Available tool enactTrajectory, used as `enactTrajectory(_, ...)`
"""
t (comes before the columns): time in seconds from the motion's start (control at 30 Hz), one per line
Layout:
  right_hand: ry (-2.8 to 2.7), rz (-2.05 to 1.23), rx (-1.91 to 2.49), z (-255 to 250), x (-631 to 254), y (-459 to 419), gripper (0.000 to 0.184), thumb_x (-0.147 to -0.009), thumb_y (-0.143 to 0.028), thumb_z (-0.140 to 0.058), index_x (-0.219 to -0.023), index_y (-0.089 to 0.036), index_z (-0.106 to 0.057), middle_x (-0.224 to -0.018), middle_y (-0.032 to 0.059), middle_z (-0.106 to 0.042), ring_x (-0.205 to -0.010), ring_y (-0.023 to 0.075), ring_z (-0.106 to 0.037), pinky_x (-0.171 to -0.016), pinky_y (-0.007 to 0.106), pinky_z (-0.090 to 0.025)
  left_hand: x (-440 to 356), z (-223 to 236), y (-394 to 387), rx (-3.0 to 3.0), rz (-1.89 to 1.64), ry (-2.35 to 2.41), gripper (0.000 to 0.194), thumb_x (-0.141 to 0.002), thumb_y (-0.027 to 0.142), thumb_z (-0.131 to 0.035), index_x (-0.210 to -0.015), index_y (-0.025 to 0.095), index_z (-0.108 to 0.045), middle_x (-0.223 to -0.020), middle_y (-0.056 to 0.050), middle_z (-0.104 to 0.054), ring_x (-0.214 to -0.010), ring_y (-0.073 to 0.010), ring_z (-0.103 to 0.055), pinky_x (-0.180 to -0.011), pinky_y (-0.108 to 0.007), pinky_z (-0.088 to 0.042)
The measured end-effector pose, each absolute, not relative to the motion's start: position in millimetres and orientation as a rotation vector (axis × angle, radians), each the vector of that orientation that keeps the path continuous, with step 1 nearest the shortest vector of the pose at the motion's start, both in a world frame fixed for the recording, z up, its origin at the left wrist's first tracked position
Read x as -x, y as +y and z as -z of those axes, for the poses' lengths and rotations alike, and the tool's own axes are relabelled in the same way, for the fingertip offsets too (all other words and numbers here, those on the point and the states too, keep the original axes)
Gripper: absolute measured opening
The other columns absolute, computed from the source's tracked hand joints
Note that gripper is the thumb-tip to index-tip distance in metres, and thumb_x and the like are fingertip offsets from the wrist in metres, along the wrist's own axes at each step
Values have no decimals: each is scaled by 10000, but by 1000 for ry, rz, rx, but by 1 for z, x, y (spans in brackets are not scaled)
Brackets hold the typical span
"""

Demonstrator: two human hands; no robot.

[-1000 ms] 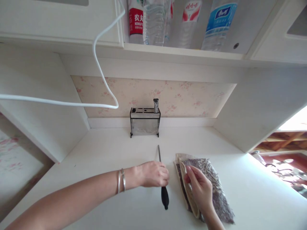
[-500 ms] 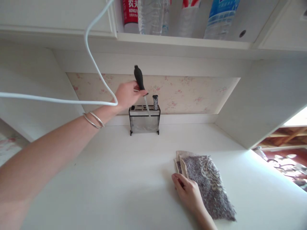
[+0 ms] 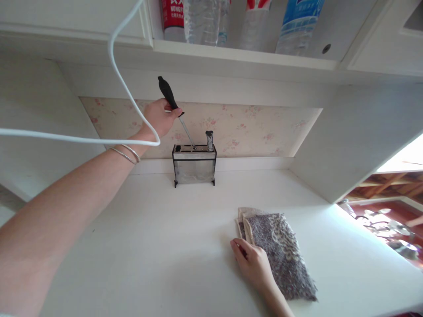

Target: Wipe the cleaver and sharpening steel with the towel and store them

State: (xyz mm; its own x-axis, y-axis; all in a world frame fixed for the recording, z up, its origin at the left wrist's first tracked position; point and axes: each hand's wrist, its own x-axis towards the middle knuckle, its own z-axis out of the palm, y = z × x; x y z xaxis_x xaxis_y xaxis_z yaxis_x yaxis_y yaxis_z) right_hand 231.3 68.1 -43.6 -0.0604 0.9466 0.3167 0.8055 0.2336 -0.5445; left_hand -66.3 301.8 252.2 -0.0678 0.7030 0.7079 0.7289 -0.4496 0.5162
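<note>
My left hand [image 3: 161,116] is closed around the lower end of the black handle of a sharpening steel [image 3: 168,93]. The thin metal rod slants down to the right, its tip at a hole in the top of a knife holder [image 3: 194,171]. This holder has clear sides and a black frame, and stands against the back wall. Another handle [image 3: 209,141], dark and patterned, sticks up from its right end. My right hand [image 3: 253,262] rests on the counter with curled fingers, beside the left edge of a folded grey-brown cloth [image 3: 280,255]; nothing shows in it.
A white cable [image 3: 128,94] hangs in front of my left forearm. Overhead, a cabinet shelf [image 3: 244,55] holds several plastic bottles [image 3: 201,22]. White side panels bound the white counter [image 3: 148,246] left and right. Shiny objects [image 3: 386,224] lie beyond the right panel.
My left hand has moved left and up with the sharpening steel, which tilts more. Its tip has gone from in front of the holder to the hole on top. My right hand stays by the cloth.
</note>
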Motion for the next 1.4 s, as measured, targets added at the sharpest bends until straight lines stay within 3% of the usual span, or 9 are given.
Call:
enactTrajectory(0.4, -1911, -319, 1659, 44, -232, 73, 372, -946, -425, -387, -848, -229, -688, -587, 1, -644, -507, 131, -590, -521, 199, -370, 53, -262, 311, 2164, 1433, -1560, 315, -767, 474, -615, -879, 184, -669, -901, -49, -695, -827, -205, -610, -765, -346, -433)
enactTrajectory(0.67, -1915, -336, 1715, 45, -231, 74, 378, -948, -433, -380, -853, -235, -687, -601, 4, -651, -534, 139, -606, -544, 208, -378, 66, -266, 316, 2271, 1428, -1582, 341, -764, 496, -621, -902, 184, -644, -893, -15, -667, -848, -188, -570, -772, -323, -394)
enactTrajectory(0.9, -1951, -342, 1732, 46, -231, 76, 402, -951, -456, -356, -872, -244, -687, -635, 15, -676, -574, 166, -637, -560, 229, -387, 65, -267, 312, 2364, 1454, -1654, 400, -796, 538, -582, -1013, 202, -581, -742, 54, -580, -955, -169, -473, -863, -330, -320)
enactTrajectory(1.2, -1944, -335, 1723, 45, -230, 75, 402, -953, -447, -354, -866, -240, -687, -622, 12, -668, -554, 155, -624, -549, 225, -380, 63, -270, 321, 2197, 1496, -1610, 275, -743, 467, -639, -828, 206, -645, -867, -20, -674, -819, -195, -571, -744, -341, -403)
enactTrajectory(1.4, -1944, -322, 1712, 44, -230, 75, 373, -948, -424, -375, -857, -246, -689, -622, 6, -670, -541, 146, -617, -542, 215, -374, 65, -267, 323, 2231, 1485, -1621, 379, -758, 528, -608, -912, 183, -636, -838, 11, -666, -855, -171, -554, -775, -328, -412)
